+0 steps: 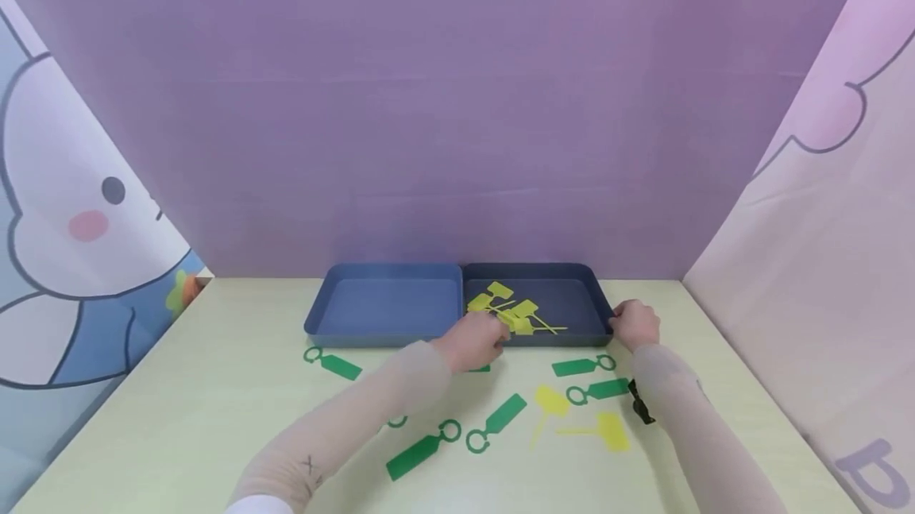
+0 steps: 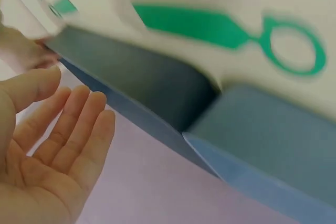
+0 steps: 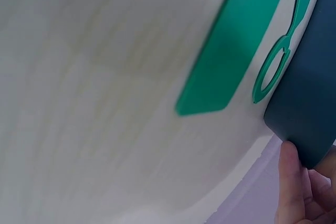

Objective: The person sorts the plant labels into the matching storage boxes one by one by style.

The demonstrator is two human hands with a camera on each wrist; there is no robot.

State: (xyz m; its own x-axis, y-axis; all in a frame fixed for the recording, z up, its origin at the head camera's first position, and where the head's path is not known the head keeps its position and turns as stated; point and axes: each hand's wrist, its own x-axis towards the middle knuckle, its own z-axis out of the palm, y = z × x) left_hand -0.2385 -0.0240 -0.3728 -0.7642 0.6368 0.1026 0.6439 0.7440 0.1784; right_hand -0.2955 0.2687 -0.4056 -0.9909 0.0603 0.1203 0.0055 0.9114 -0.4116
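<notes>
My left hand (image 1: pixel 473 341) hovers at the near left corner of the dark navy tray (image 1: pixel 593 331), over the joint with the blue tray (image 1: pixel 386 341). In the left wrist view that hand (image 2: pixel 58 145) has relaxed, parted fingers and an empty palm. Several yellow cable-tie labels (image 1: pixel 526 308) lie heaped in the left part of the navy tray, partly behind the left hand. My right hand (image 1: pixel 635 324) pinches the navy tray's right wall; in the right wrist view the fingers (image 3: pixel 290 182) grip its corner (image 3: pixel 304 124).
Several green ring tags (image 1: pixel 506 412) are spread over the pale table (image 1: pixel 214 387) in front of the trays. Two yellow labels, one of them at the right (image 1: pixel 612 431), lie near a black object (image 1: pixel 641 403) by the right forearm. A purple backdrop (image 1: pixel 457 117) rises behind.
</notes>
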